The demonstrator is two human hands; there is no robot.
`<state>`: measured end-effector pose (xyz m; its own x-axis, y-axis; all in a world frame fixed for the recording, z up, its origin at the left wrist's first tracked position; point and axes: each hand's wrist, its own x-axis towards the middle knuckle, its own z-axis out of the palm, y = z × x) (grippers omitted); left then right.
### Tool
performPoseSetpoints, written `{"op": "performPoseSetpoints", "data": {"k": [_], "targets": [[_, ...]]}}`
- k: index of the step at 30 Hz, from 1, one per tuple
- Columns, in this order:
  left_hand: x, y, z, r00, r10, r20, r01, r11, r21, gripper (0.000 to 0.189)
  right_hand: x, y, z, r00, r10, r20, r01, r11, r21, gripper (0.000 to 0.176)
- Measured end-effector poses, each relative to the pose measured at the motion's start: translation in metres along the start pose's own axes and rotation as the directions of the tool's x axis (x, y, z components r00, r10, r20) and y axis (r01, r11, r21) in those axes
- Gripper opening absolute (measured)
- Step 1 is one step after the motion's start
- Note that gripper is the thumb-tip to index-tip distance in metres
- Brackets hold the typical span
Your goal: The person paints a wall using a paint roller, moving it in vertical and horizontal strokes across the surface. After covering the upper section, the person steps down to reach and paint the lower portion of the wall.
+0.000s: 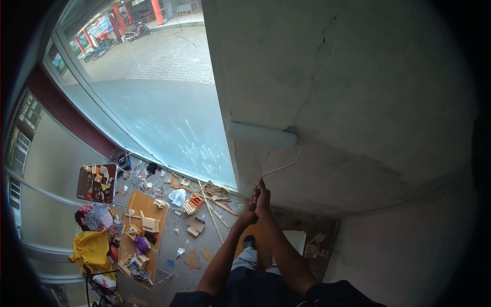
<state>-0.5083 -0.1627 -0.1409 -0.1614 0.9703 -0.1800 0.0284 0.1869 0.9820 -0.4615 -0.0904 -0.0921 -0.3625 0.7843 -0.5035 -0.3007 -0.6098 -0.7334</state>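
A dark navy shirt [255, 289] with short, loose sleeves [340, 294]. Beyond its lower edge, pale blue, faded trousers [245, 260] and one dark shoe [249, 241]. Left hand [249, 215] and right hand [262, 198] are bare.

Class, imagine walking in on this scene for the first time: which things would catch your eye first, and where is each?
Probably the long paint roller against the cracked grey wall, its handle gripped by the right hand above the left hand. Next, the bright window at upper left, and the vivid yellow cloth heaped at lower left, beside a table of wooden pieces.
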Motion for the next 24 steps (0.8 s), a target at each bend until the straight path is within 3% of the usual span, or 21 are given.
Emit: {"op": "performPoseSetpoints", "data": {"k": [4,7,11,13,16,20,22,24], "targets": [[-0.011,0.034,-0.01,0.993,-0.115,0.037,0.119,0.987,-0.112,0.069,-0.002,-0.002,0.012,1.0,0.018,-0.004,-0.017,0.999,0.048,0.052],[-0.009,0.06,-0.024,0.989,-0.137,0.053,0.14,0.99,-0.037,0.066,-0.012,-0.022,0.029,0.999,-0.017,0.029,0.016,0.998,0.063,0.052],[0.003,0.057,-0.029,0.997,0.081,0.015,-0.081,0.997,0.013,0.064,-0.02,-0.045,0.049,0.996,-0.078,0.036,0.076,0.996,0.054,0.053],[0.009,0.053,-0.025,0.991,0.135,-0.024,-0.136,0.989,-0.058,0.065,-0.018,-0.05,0.05,0.993,-0.101,0.055,0.1,0.995,0.029,0.052],[0.005,0.036,-0.016,0.998,-0.055,-0.028,0.047,0.974,-0.22,0.055,-0.009,-0.034,0.033,0.997,-0.078,0.002,0.078,0.997,-0.024,0.052],[-0.003,-0.006,0.001,0.986,0.034,-0.163,-0.068,0.975,-0.21,0.021,-0.006,-0.01,0.014,0.996,-0.019,-0.082,0.016,0.999,-0.041,0.054],[-0.005,-0.013,-0.005,0.993,-0.07,-0.091,0.045,0.965,-0.257,0.015,-0.01,-0.014,0.02,0.996,-0.006,-0.087,0.003,0.999,-0.034,0.054],[-0.004,-0.014,-0.013,0.996,-0.006,-0.086,-0.011,0.981,-0.194,0.012,-0.016,-0.02,0.028,0.998,0.001,-0.066,-0.002,1.0,-0.015,0.054]]}}
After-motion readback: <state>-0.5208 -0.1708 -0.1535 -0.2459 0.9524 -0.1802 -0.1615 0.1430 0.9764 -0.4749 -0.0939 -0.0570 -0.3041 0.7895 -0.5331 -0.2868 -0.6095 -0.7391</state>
